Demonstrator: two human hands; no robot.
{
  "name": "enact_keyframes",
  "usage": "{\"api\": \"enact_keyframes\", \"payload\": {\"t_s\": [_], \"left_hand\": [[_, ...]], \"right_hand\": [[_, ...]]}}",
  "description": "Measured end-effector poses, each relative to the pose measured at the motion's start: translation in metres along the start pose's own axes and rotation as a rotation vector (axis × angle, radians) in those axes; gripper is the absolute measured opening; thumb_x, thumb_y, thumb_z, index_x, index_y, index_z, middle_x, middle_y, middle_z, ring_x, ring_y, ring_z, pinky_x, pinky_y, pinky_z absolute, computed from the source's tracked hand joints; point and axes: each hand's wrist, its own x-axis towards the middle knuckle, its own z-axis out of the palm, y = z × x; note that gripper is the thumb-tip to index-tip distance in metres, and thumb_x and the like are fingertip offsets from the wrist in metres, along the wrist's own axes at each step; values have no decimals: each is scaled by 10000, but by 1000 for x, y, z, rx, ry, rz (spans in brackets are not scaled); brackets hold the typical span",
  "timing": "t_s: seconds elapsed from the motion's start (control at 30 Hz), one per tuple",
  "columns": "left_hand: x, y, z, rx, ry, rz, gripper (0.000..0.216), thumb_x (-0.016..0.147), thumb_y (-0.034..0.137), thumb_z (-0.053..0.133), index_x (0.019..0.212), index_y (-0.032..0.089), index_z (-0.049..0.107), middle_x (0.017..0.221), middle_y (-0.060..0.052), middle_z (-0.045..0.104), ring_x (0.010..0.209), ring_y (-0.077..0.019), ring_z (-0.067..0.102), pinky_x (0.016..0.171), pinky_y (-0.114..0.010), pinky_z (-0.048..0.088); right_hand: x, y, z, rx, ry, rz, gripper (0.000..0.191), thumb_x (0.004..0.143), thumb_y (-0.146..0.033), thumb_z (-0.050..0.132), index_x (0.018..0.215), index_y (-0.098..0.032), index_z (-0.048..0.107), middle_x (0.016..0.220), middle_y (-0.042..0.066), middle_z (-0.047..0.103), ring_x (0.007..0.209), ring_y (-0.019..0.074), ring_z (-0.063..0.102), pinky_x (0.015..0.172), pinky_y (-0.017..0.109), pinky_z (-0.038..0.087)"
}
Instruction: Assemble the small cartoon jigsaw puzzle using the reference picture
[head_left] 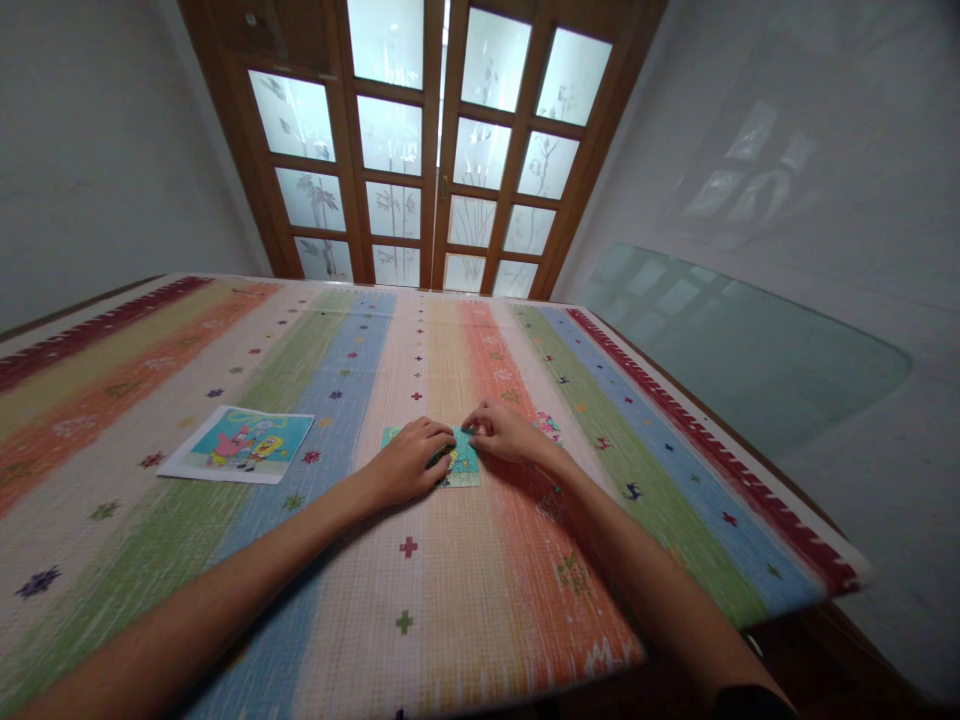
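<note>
Both hands are close together over a small teal puzzle, which lies flat on the striped cloth, near the middle of the table. The left hand is laid over it, palm down, fingers curved, hiding much of it; I can't tell whether they pinch anything. The right hand is at its right side, thumb and forefinger bent toward each other near the far edge (whether a piece is between them, I can't tell from here).

Just beyond the right hand, partly behind it, is a little patch of bright bits, pink among them. Well to the left lies a print on white paper, showing a pink figure and a yellow one against teal. Past the table stand wooden doors with frosted panes.
</note>
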Motion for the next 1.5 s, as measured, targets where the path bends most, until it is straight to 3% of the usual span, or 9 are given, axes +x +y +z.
{"api": "enact_keyframes", "payload": {"t_s": [0.17,0.37,0.5,0.77,1.0,1.2,1.5], "left_hand": [[-7,2,0,-32,20,6,224,997,266,534,1156,176,664,1187,-117,715,1098,-268,621,961,-462,525],[-12,4,1,-42,41,10,243,1001,278,534,1200,178,631,1285,-137,674,1180,-283,589,1021,-501,504],[-11,3,3,-32,49,22,225,992,266,542,1174,180,640,1288,-136,671,1193,-288,587,1034,-507,496],[-13,3,4,-12,65,20,242,999,279,537,1184,178,655,1271,-141,684,1178,-291,605,1036,-520,487],[-13,4,4,-11,51,19,254,999,270,531,1189,160,659,1303,-153,674,1203,-294,594,1048,-517,485],[-13,4,4,-18,50,12,255,994,268,536,1200,181,659,1295,-134,679,1212,-292,586,1048,-517,485],[-12,4,3,-6,34,16,261,1009,275,522,1227,190,637,1271,-128,683,1220,-292,581,1059,-516,477]], "right_hand": [[-5,-4,1,17,-3,-12,236,808,-6,703,1006,-130,730,890,44,651,819,153,566,767,241,413],[-6,-2,7,-55,62,-76,282,851,-24,637,1100,-140,696,1105,98,675,1041,201,591,934,296,426],[-3,-1,11,-46,52,-80,330,859,15,562,1129,-128,685,1133,116,666,1077,201,589,970,299,432],[17,-1,8,50,-25,-19,349,787,61,484,997,-103,710,1042,104,688,975,180,595,917,287,439],[23,-10,3,76,-79,74,205,815,2,575,901,-91,736,912,79,692,783,149,576,730,232,420],[18,-11,2,111,-13,102,147,821,-16,650,924,-98,715,891,58,669,776,140,552,698,221,393],[12,1,2,272,-22,54,171,876,-41,657,1032,-104,689,918,43,677,776,120,571,700,210,429]]}}
